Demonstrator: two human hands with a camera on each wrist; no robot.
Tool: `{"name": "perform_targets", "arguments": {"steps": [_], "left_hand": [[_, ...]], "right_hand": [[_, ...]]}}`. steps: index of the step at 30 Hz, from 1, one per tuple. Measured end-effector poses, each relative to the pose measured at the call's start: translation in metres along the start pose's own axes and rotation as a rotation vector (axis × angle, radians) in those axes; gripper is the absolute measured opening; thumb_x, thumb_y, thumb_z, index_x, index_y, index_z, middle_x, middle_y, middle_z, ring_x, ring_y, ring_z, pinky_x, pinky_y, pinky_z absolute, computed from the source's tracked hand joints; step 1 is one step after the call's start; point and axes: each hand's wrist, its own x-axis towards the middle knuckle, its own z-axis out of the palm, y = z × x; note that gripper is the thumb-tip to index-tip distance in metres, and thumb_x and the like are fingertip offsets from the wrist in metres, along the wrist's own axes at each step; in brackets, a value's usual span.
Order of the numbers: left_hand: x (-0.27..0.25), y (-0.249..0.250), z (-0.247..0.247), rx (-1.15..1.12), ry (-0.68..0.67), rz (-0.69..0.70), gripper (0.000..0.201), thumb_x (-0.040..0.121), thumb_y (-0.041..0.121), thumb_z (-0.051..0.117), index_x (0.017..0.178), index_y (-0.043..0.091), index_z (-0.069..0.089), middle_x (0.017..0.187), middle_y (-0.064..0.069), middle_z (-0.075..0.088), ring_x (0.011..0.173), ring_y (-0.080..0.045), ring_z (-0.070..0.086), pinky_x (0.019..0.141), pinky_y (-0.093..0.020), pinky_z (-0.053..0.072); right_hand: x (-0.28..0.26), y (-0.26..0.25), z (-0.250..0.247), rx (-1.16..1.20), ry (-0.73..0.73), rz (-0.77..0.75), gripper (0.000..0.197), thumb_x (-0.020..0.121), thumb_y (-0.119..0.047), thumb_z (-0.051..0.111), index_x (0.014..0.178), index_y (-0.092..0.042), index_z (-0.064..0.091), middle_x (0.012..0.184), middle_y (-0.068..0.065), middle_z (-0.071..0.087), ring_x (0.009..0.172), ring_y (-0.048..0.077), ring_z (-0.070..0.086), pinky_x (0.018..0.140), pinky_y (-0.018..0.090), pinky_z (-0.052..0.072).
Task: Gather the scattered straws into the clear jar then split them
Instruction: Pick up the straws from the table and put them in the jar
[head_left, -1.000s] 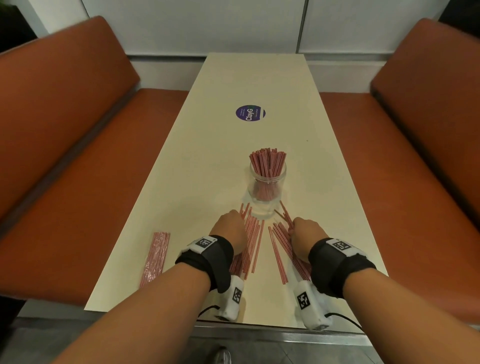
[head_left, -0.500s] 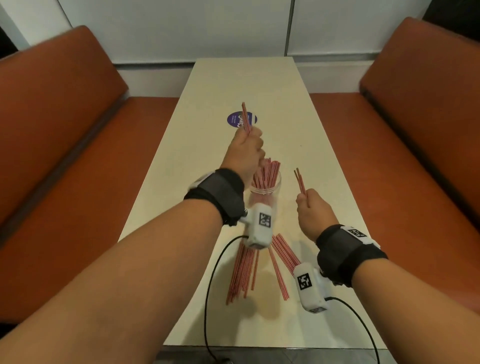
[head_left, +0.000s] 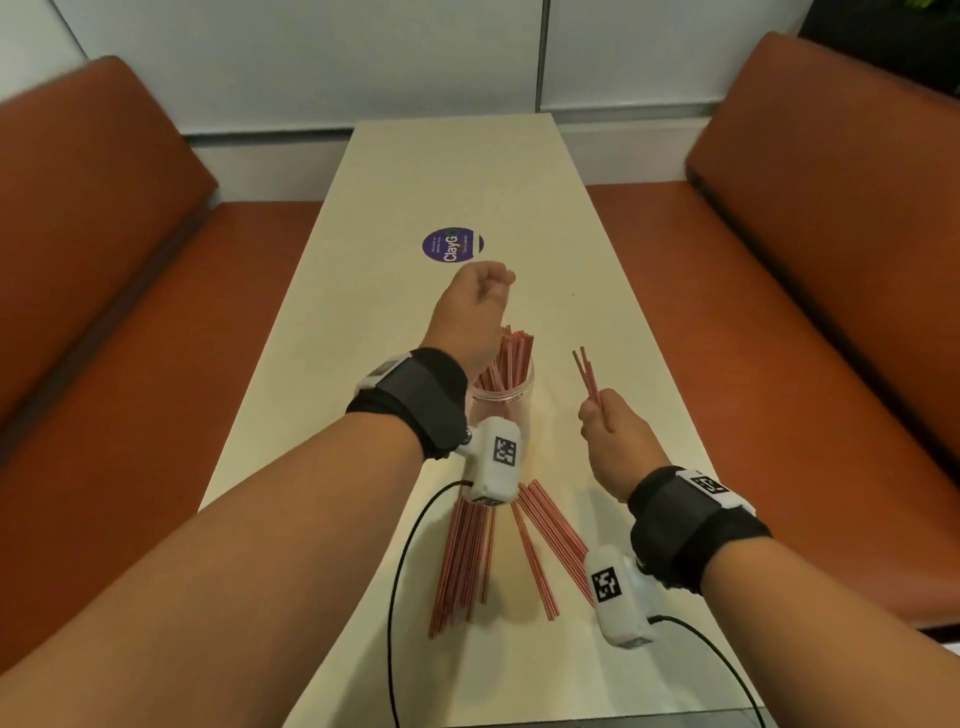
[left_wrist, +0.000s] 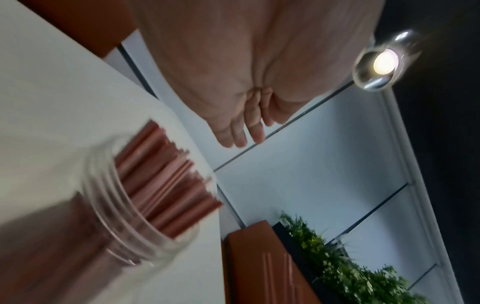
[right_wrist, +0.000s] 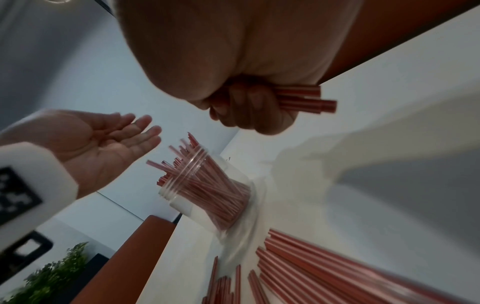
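Observation:
A clear jar (head_left: 511, 400) (left_wrist: 124, 207) (right_wrist: 207, 191) packed with red straws stands mid-table. My left hand (head_left: 475, 306) (left_wrist: 241, 131) (right_wrist: 122, 135) hovers above it, fingers straight and empty. To the jar's right my right hand (head_left: 613, 431) (right_wrist: 249, 107) grips a few red straws (head_left: 587, 376) (right_wrist: 303, 98), held upright. Several loose red straws (head_left: 498, 551) (right_wrist: 298, 265) lie fanned on the table (head_left: 447, 176) near its front edge, partly hidden by the left wrist camera.
A purple round sticker (head_left: 452, 245) lies beyond the jar. Orange benches (head_left: 104, 322) (head_left: 810, 291) flank the narrow table. Black cables (head_left: 400, 582) trail from both wrist cameras over the front edge. A green plant (left_wrist: 345, 267) sits behind the right bench.
My left hand let go of its straws over the jar and now is empty with fingers spread. My right hand stays raised beside the jar with its straws.

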Motion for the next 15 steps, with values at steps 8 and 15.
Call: {"name": "perform_targets", "arguments": {"steps": [8, 15], "left_hand": [[-0.023, -0.063, -0.047, 0.502, -0.259, -0.131, 0.098, 0.069, 0.064, 0.068, 0.144, 0.017, 0.026, 0.148, -0.004, 0.038, 0.135, -0.021, 0.037, 0.11, -0.038, 0.032], [-0.025, -0.058, -0.049, 0.547, -0.293, -0.111, 0.095, 0.074, 0.056, 0.07, 0.147, 0.015, 0.023, 0.151, -0.005, 0.034, 0.136, -0.018, 0.034, 0.106, -0.03, 0.028]], "right_hand": [[0.023, -0.048, -0.005, 0.309, -0.038, -0.051, 0.019, 0.099, -0.025, 0.038, 0.094, -0.016, 0.054, 0.076, -0.001, 0.05, 0.061, 0.014, 0.044, 0.06, 0.036, 0.045], [0.06, -0.106, 0.017, 0.648, -0.142, -0.24, 0.023, 0.102, -0.014, 0.033, 0.091, -0.02, 0.052, 0.072, -0.002, 0.052, 0.066, 0.012, 0.048, 0.067, 0.026, 0.043]]}}
